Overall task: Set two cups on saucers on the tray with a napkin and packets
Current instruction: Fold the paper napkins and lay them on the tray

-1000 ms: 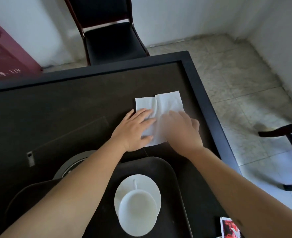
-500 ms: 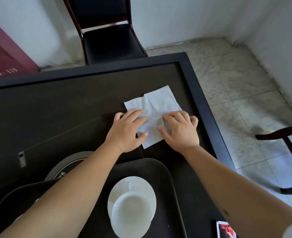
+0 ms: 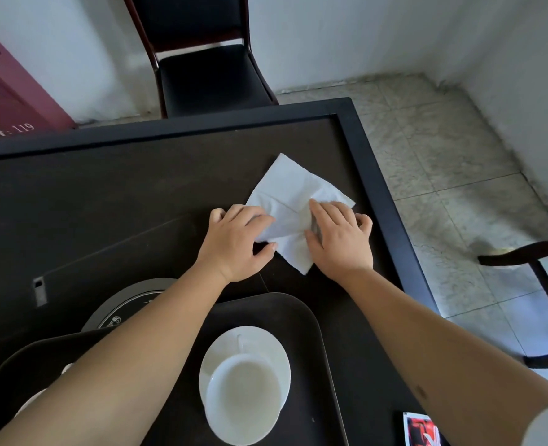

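Note:
A white paper napkin [image 3: 293,196] lies on the dark table, turned like a diamond, beyond the tray. My left hand [image 3: 237,243] presses its left edge with fingers spread. My right hand [image 3: 338,238] pins its right corner and lifts a fold between thumb and fingers. A white cup [image 3: 245,392] stands on a white saucer [image 3: 279,352] on the dark tray [image 3: 301,317] near me. Under my left forearm a second white saucer edge [image 3: 31,403] shows at the tray's left. A red packet [image 3: 422,428] lies at the bottom right.
The dark table [image 3: 105,201] has a raised rim; its right edge runs close to the napkin. A round built-in hob [image 3: 127,305] sits beyond the tray. A black chair [image 3: 208,72] stands at the far side, another chair [image 3: 536,252] at the right.
The napkin has rotated from square to a diamond angle under both hands. My right hand has curled and now pinches a fold of it.

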Action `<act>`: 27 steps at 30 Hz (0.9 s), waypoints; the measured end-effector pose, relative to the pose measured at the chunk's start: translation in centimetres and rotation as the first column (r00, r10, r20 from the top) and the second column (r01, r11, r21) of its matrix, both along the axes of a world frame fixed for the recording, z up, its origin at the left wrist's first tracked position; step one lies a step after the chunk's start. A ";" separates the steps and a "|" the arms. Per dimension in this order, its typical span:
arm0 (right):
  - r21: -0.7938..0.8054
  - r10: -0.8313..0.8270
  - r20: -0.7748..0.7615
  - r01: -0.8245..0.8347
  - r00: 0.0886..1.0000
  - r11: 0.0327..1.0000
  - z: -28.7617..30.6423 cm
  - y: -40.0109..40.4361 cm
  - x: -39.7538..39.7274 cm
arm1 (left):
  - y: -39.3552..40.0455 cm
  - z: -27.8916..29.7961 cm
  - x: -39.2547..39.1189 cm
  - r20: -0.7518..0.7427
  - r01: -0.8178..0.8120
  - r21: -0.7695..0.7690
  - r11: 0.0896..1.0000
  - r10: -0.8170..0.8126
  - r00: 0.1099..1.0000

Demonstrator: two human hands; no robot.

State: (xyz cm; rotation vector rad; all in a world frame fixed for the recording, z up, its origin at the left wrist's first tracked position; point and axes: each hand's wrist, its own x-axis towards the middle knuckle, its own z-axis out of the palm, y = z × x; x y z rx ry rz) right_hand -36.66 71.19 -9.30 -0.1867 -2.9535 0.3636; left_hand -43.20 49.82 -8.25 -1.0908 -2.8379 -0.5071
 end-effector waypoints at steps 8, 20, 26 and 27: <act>-0.104 -0.097 0.005 0.097 0.995 0.990 0.0 0.1 -0.1 | -0.1 -0.2 -0.2 0.002 0.037 0.042 0.998 -0.037 0.999; -0.268 -0.305 0.052 0.308 0.951 0.913 0.1 0.4 -0.9 | -0.2 -0.3 -1.3 0.168 -0.178 0.202 0.963 0.145 0.975; -0.266 -0.363 0.100 0.377 0.926 0.887 0.1 0.4 -1.5 | 1.6 0.0 -3.4 0.415 -0.484 0.197 0.853 0.375 0.829; -0.276 -0.358 0.092 0.369 0.929 0.888 0.1 0.4 -1.5 | 1.9 0.1 -3.9 0.423 -0.506 0.178 0.844 0.398 0.814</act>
